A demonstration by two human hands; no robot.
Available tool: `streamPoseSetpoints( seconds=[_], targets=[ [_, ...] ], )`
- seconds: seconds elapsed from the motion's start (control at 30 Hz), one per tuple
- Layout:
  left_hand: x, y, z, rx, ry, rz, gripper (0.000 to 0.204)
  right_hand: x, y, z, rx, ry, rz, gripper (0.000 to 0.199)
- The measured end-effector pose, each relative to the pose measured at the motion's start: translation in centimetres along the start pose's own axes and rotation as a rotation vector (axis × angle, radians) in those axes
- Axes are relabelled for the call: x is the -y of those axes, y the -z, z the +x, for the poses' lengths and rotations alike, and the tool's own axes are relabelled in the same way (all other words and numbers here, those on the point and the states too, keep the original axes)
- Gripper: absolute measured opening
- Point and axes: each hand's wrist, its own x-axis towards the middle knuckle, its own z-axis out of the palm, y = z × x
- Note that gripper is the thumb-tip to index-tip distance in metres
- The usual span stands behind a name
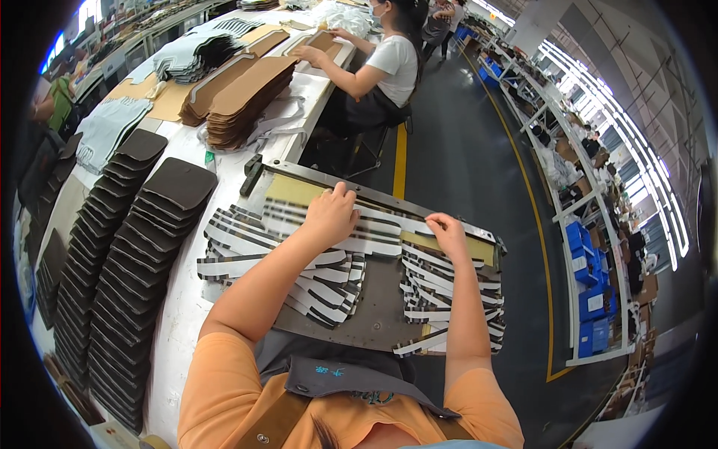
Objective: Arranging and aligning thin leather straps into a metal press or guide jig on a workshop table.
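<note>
Both hands press on striped fabric strips [351, 239] on a grey tray [374, 314] at the counter [179, 314] edge, left hand [329, 217] and right hand [449, 233] fingers pinching one strip's top edge; it likely needs flat, even tension.

The left hand [329, 215] covers part of the striped strips [299, 254], so what its fingertips press on is hidden. The right hand [449, 233] curls over a strip edge, grip unclear. The near end of the grey board [359, 314] vanishes under the apron [336, 370]. Dark stacks [112, 284] run out at the left rim. The far co-worker [385, 67] is cut off at the top edge.
</note>
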Motion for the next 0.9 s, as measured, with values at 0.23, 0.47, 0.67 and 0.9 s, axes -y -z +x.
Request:
streamPoseSetpoints(
  seconds=[0.23, 0.47, 0.67, 0.9],
  targets=[
    [0.0, -1.5, 0.6, -0.004, -0.215, 0.137, 0.018, 0.3, -0.9, 0.8, -0.149, 0.173, 0.018, 0.014],
    [-1.4, -0.6, 0.4, -0.05, -0.225, 0.15, 0.025, 0.3, -0.9, 0.7, -0.191, 0.126, -0.045, 0.01],
    [-0.9, -2.2, -0.6, -0.007, -0.249, 0.217, 0.029, 1.7, -0.9, -0.6, -0.258, 0.374, -0.334, 0.011],
    [-1.5, -1.8, -0.9, 0.066, -0.099, 0.259, 0.033, 4.2, -1.2, -3.3, 0.13, 0.277, -0.478, 0.03]
  ],
)
